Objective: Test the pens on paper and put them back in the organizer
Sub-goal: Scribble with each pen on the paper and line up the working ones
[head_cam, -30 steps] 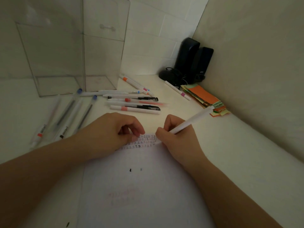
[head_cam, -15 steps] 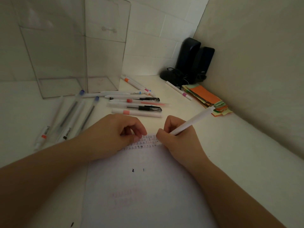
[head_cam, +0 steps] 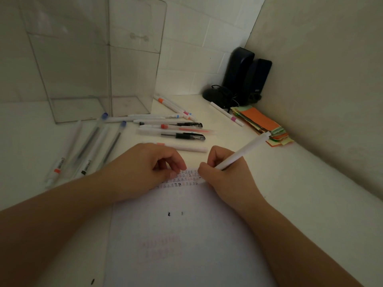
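Her right hand (head_cam: 224, 179) pinches a white pen (head_cam: 242, 155) marking the paper (head_cam: 186, 235), left hand (head_cam: 149, 168) curled, pinning it, while every pen (head_cam: 182, 136) lies outside the empty organizer (head_cam: 93, 69).

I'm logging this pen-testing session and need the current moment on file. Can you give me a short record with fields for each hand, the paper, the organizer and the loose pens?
right hand: right hand grips a white pen, tip end down at the paper
left hand: left hand rests on the paper, fingers curled, beside the written rows
paper: white sheet with rows of small test marks at its top edge
organizer: clear organizer stands upright at the back left; no pens visible inside
loose pens: several pens lie on the desk between organizer and hands
other: coloured paper slips by the right wall
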The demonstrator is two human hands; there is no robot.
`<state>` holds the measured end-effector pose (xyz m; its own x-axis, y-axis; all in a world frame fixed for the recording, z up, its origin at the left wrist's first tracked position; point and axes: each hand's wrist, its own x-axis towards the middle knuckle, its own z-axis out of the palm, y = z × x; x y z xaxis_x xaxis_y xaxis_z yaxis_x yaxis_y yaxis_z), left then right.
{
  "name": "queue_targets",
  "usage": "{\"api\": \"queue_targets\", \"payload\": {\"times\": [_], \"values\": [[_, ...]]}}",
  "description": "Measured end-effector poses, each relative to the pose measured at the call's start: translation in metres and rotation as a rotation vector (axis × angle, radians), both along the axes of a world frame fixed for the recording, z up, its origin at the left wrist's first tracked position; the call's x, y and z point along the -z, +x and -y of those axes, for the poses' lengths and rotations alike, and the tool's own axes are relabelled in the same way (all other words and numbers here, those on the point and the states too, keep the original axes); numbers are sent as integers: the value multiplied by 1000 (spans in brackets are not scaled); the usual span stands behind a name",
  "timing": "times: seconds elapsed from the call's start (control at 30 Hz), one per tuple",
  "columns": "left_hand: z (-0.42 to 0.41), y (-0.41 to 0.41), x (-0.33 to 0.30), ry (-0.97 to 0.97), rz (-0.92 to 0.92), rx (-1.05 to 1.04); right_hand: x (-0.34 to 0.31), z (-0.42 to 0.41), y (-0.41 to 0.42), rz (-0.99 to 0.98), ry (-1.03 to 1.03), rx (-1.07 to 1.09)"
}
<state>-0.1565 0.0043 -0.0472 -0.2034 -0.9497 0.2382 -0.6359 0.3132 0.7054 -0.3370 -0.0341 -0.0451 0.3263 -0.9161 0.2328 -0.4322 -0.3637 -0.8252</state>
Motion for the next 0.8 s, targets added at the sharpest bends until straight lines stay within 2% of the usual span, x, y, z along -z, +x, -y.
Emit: {"api": "queue_targets", "payload": {"times": [0.17, 0.3, 0.33, 0.43, 0.53, 0.67, 0.8], "values": [[0, 1, 1, -1, 15, 7, 0, 0, -2, 22, -17, 42], [-2, -4, 0, -20, -59, -16, -8, -5, 0, 268, 22, 15], [-3, -6, -3, -30, -96, -5, -7, -7, 1, 235, -20, 23], [-12, -11, -12, -51, -167, 138, -3, -7, 2, -83, -230, 103], [-20, -17, -20, -11, -191, 289, -1, -7, 4, -352, -259, 126], [-20, -19, -18, -54, -113, 328, -4, -9, 7, -468, -309, 109], [-21, -18, -15, -186, -53, 319, -4, -12, 10, -426, -314, 47]]}}
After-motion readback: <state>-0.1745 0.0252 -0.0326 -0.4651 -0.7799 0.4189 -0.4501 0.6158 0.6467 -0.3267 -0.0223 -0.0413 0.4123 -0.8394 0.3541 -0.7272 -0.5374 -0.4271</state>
